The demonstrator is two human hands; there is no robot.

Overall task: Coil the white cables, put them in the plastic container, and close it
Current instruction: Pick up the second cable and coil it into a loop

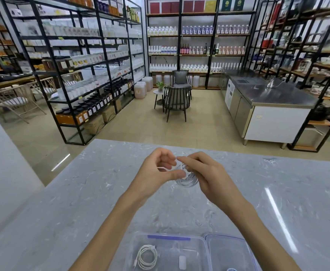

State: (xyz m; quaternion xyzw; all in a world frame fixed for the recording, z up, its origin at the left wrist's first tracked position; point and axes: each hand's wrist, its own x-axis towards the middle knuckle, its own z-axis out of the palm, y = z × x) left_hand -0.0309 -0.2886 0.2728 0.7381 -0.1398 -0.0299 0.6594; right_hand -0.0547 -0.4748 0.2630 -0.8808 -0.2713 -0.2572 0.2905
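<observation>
Both hands hover together above the grey marble counter (81, 192). My left hand (158, 173) and my right hand (205, 173) both grip a white cable (185, 180), blurred, looped into a small coil between them; one loose end sticks out to the left. At the near edge stands an open clear plastic container (197, 243) with a blue clip. Inside it lie a coiled white cable (146, 257) and a small white block (182, 262). Its clear lid (228, 251) lies just to the right.
Beyond the counter is a shop floor with black metal shelving full of bottles, two dark chairs (176, 100) by a small table, and a steel-topped cabinet (267, 106) on the right. A white wall edge stands at the left.
</observation>
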